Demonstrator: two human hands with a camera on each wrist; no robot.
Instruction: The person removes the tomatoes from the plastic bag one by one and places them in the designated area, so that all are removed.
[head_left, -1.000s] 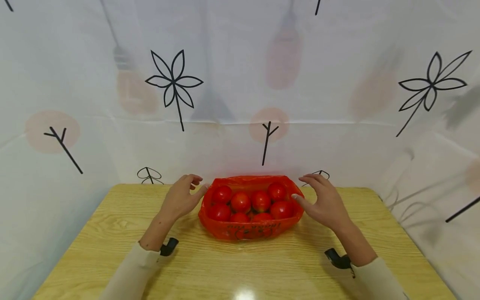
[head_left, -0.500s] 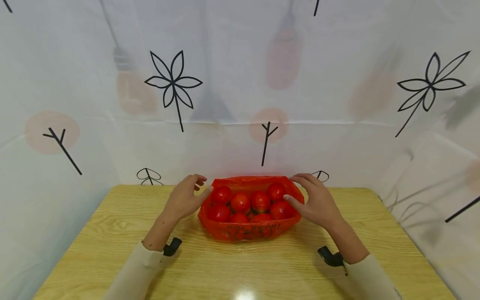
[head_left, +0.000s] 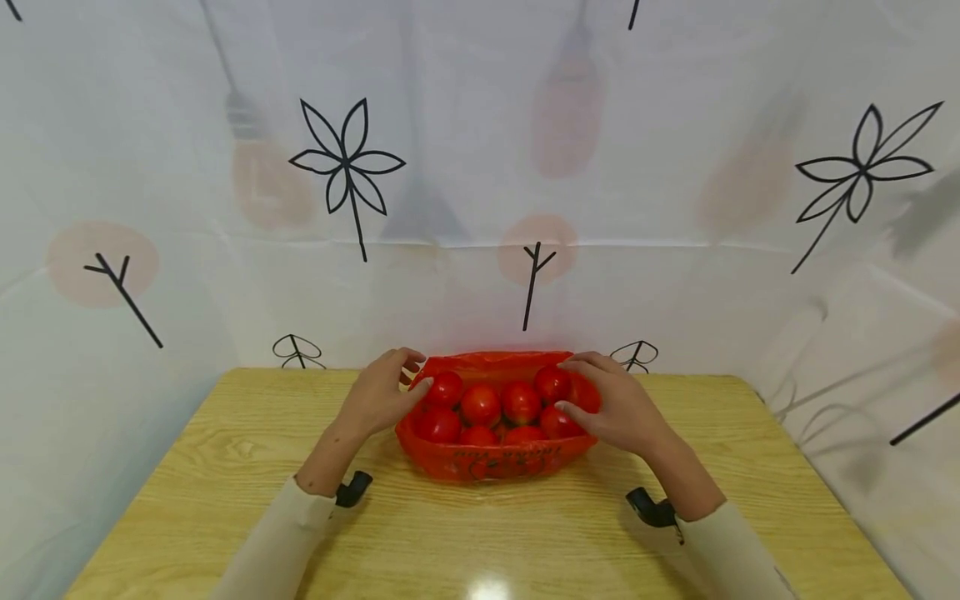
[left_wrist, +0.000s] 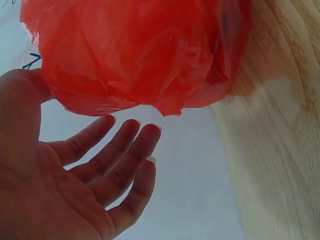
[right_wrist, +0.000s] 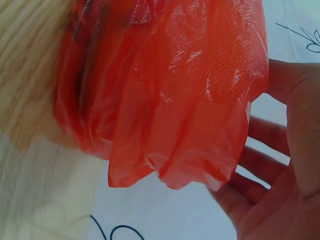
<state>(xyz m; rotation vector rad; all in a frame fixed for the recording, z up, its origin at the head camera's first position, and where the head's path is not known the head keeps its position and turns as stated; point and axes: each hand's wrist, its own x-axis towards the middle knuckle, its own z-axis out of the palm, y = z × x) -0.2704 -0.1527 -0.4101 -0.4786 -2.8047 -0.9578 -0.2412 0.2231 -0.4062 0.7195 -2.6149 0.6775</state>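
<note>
A red plastic bag (head_left: 495, 463) stands on the table with its mouth spread wide. Inside it lie several shiny round red tomatoes (head_left: 481, 405). My left hand (head_left: 377, 396) is at the bag's left end, fingers loosely bent, the thumb over the rim. In the left wrist view its fingers (left_wrist: 117, 150) are apart from the crumpled plastic (left_wrist: 135, 55). My right hand (head_left: 618, 408) reaches over the bag's right end, with the thumb above the tomatoes. In the right wrist view the plastic (right_wrist: 170, 100) partly hides that thumb and the fingers (right_wrist: 257, 165).
The bag rests near the far edge of a light wooden table (head_left: 465, 533). A white cloth (head_left: 465, 183) with black plant drawings hangs behind and at the sides. Black wrist mounts (head_left: 651, 508) stick out from both cuffs.
Both hands have moved inward, the left one rightward and the right one farther leftward over the bag's end. The bag and tomatoes look nearly the same.
</note>
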